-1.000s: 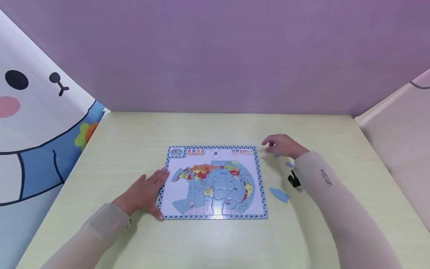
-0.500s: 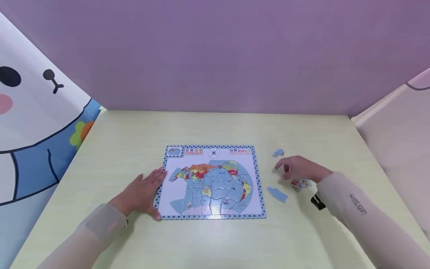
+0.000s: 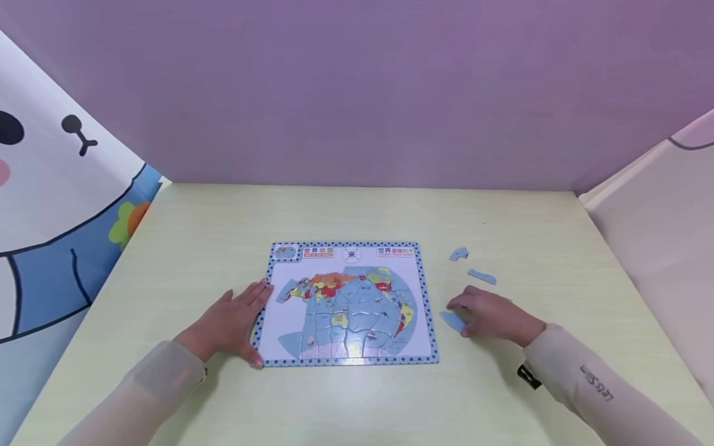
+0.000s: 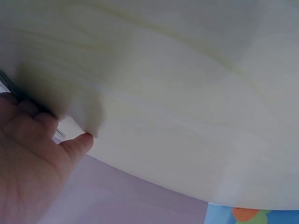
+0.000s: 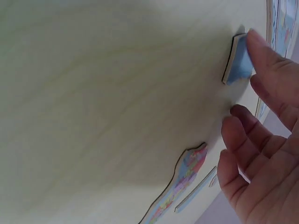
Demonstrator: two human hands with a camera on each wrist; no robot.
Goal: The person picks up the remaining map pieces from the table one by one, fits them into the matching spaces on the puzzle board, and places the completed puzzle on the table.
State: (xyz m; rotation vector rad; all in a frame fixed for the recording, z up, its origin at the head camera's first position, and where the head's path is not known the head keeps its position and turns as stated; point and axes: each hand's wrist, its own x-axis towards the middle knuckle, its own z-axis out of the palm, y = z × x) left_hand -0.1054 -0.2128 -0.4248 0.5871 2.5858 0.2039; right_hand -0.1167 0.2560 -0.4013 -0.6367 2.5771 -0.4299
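Observation:
A world map puzzle board [image 3: 287,314] with a dotted blue border lies on the table, most of its map pieces fitted and a white gap at its left. My left hand [image 3: 225,325] rests along the board's left edge, fingers spread and fairly straight, thumb at the lower left corner. To the right of the board, my right hand [image 3: 493,316] pinches a loose blue puzzle piece [image 3: 450,319] between thumb and forefinger. The right wrist view shows the thumb at the piece's [image 5: 239,60] edge, the other fingers loosely curled. A multicoloured puzzle piece [image 5: 180,182] lies under that hand, hidden in the head view.
Two small blue pieces, one upper [image 3: 459,254] and one strip-shaped [image 3: 482,276], lie beyond my right hand. A purple wall [image 3: 368,93] stands behind the pale table [image 3: 357,214]. A cartoon-printed cloth [image 3: 61,192] hangs at the left.
My right hand has moved from above the small pieces down and toward me, over the multicoloured piece, and now grips the blue piece. The left hand stays on the board's edge.

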